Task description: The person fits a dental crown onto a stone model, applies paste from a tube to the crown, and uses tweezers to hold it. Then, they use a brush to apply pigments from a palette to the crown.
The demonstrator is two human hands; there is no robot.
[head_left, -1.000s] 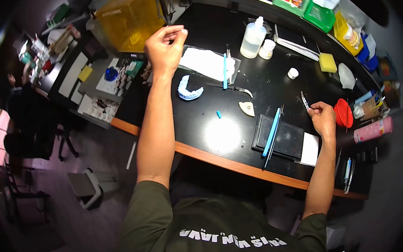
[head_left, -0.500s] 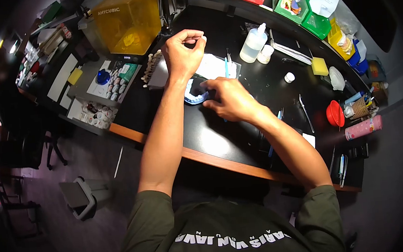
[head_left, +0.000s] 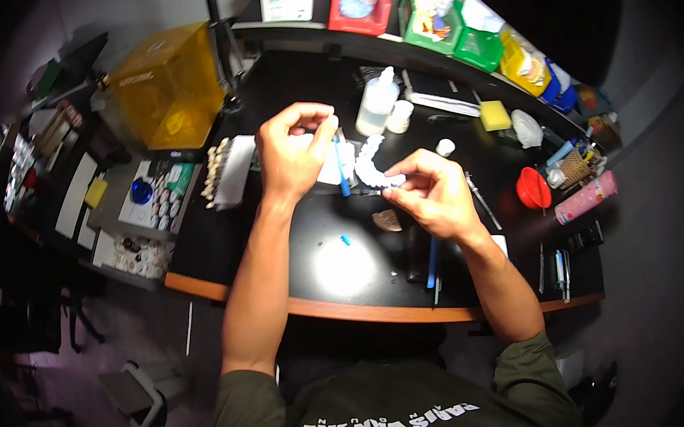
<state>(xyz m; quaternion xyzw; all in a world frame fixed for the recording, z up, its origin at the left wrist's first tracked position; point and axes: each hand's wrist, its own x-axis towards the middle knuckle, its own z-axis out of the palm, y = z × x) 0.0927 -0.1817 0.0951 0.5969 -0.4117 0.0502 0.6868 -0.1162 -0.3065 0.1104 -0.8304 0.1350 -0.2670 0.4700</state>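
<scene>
My right hand [head_left: 437,194] pinches one end of a pale, horseshoe-shaped dental model [head_left: 368,169] between thumb and fingers, holding it up over the desk. Level with it on the left, my left hand [head_left: 293,153] is closed in a pinch, thumb against fingertips. Whatever sits in that pinch is too small to make out. Between the hands a blue-handled tool [head_left: 342,169] lies by white sheets. Below the model are a brownish, fan-shaped piece [head_left: 387,221] and a small blue bit [head_left: 346,240] on the black desk [head_left: 306,264].
Behind the hands stand a clear squeeze bottle [head_left: 378,106] and a white jar [head_left: 400,116]. A row of tooth-coloured samples [head_left: 215,173] lies left. Rightward are a yellow sponge [head_left: 495,115], a red bowl [head_left: 533,189] and a pink bottle [head_left: 587,197]. Coloured bins [head_left: 478,48] line the shelf.
My right hand has taken hold of the dental model and raised it off the desk, moving right with it. My left hand keeps its pinch. The camera view has shifted.
</scene>
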